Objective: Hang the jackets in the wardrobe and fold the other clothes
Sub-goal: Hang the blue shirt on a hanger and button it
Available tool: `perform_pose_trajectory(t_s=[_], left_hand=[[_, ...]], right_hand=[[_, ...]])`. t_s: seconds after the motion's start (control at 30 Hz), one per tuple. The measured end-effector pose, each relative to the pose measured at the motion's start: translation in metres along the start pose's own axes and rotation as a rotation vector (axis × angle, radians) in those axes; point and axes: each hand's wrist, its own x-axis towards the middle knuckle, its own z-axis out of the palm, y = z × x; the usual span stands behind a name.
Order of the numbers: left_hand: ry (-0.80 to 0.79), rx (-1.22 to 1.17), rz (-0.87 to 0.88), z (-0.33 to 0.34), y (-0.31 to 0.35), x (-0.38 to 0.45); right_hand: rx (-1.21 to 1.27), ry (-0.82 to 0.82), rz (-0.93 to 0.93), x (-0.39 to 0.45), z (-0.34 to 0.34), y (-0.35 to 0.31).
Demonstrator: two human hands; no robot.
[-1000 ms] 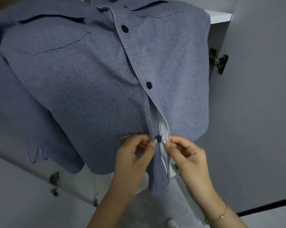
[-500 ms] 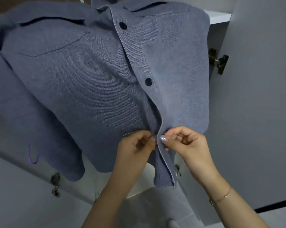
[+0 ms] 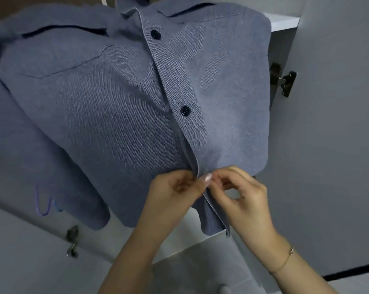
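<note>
Blue-grey jacket hangs, its front edges pinched together by left hand and right hand.

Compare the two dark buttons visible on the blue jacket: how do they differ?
The upper button sits near the collar, high on the jacket; the lower button sits midway down the front, nearer the left hand and right hand. The upper one looks smaller, being farther away. Both are round, dark navy and fastened.
</note>
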Motion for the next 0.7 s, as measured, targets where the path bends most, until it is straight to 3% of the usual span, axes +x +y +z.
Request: perform_pose_trajectory(t_s=[0.13,0.53,0.63,0.7], left_hand=[[0.049,0.079,0.019,-0.001,-0.004,0.008],[-0.015,0.083,0.025,-0.007,-0.009,0.018],[-0.025,0.015,0.043,-0.006,-0.013,0.017],[-0.008,-0.011,0.062,-0.004,-0.015,0.015]], right_hand=[[-0.016,-0.029,-0.053,0.001,0.001,0.004],[-0.094,-0.016,-0.169,0.002,0.004,0.010],[-0.043,0.014,-0.113,0.004,0.007,0.005],[0.061,0.019,0.036,0.005,0.009,-0.001]])
